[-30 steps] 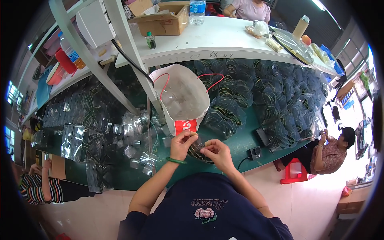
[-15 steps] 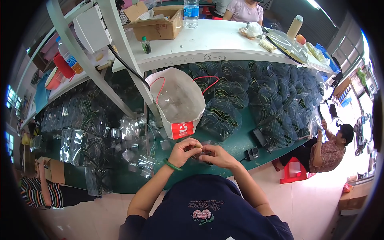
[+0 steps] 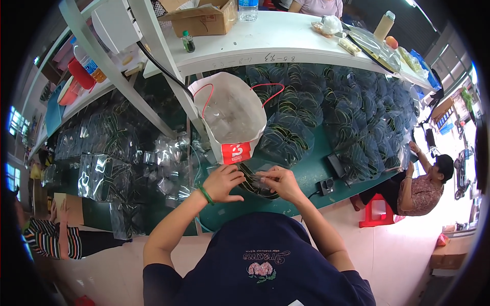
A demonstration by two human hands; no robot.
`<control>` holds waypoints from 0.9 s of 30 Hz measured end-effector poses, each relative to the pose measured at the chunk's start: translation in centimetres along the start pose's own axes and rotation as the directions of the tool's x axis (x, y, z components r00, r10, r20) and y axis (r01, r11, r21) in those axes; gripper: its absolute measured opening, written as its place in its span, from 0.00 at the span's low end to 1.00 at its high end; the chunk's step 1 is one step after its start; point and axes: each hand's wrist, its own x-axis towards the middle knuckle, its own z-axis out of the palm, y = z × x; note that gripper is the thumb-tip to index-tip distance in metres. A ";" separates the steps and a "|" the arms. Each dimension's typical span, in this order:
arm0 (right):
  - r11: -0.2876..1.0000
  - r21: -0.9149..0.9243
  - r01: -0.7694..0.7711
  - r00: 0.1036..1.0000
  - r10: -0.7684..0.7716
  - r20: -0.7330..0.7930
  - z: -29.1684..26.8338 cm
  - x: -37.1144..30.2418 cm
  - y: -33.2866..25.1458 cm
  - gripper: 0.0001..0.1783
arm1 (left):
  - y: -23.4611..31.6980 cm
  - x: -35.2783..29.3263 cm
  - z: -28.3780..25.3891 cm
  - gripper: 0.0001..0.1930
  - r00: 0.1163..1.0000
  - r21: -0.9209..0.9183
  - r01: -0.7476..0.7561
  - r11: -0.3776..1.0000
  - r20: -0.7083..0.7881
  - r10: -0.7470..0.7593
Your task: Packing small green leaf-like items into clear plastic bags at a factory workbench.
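Note:
Close in front of me, at the near edge of the green table, lies a dark coiled band with a yellowish line [image 3: 247, 176]. My left hand [image 3: 222, 184], a green bangle at its wrist, has its fingers stretched out and its thumb apart; the fingertips reach the coil's left side. Whether they press on it I cannot tell. Over the coil's right side, my right hand [image 3: 284, 183] pinches a small clear plastic bag [image 3: 262, 172]. Just beyond my hands stands a white paper bag [image 3: 200, 87] with red string handles, holding clear plastic pieces.
Bagged dark coils [image 3: 357, 127] are heaped on the right, and clear packets [image 3: 99, 178] on the left. A small black device [image 3: 325, 187] sits at the right table edge. A white shelf [image 3: 275, 43] and metal posts rise beyond. A person [image 3: 418, 186] sits at the right.
My hands have moved apart, the left one opening its fingers. The dark coil and a clear plastic bag now show between them. The view has shifted slightly.

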 end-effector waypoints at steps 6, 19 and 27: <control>0.998 -0.032 0.045 0.998 -0.047 -0.042 1.6 0.7 1.8 0.14 | 0.2 -0.9 3.9 0.26 0.998 0.078 0.059 0.995 -0.010 -0.058; 0.917 -0.333 0.222 0.964 -0.156 0.213 -0.8 3.3 2.6 0.14 | 4.5 -2.0 6.8 0.28 0.902 -0.122 0.267 0.956 -0.318 -0.292; 0.825 -0.443 0.352 0.857 -0.093 0.507 -1.3 6.6 4.6 0.14 | 4.9 -1.9 6.6 0.28 0.923 -0.109 0.220 0.969 -0.298 -0.243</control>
